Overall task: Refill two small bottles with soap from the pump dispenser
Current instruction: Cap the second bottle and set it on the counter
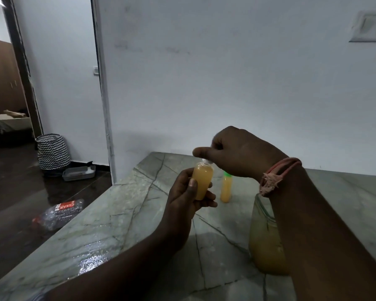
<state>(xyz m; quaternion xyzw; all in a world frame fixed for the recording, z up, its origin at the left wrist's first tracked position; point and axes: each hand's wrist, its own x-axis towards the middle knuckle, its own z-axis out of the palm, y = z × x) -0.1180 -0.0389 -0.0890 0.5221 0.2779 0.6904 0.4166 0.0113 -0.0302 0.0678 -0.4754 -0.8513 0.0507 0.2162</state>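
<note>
My left hand (187,196) holds a small clear bottle (202,181) full of orange-yellow soap, upright above the marble counter (117,213). My right hand (237,153) is over the bottle's mouth, fingers pinched on its clear cap (207,162). A second small bottle (226,189) with a green cap stands on the counter just behind, also filled with orange soap. The large clear soap container (263,242) stands at the right, partly hidden by my right forearm; its pump top is out of sight.
A white wall rises behind the counter. Left of the counter's edge lies dark floor with a pack of plastic bottles (59,213), a grey tray (79,172) and a zigzag-patterned basket (52,152). A doorway opens at far left.
</note>
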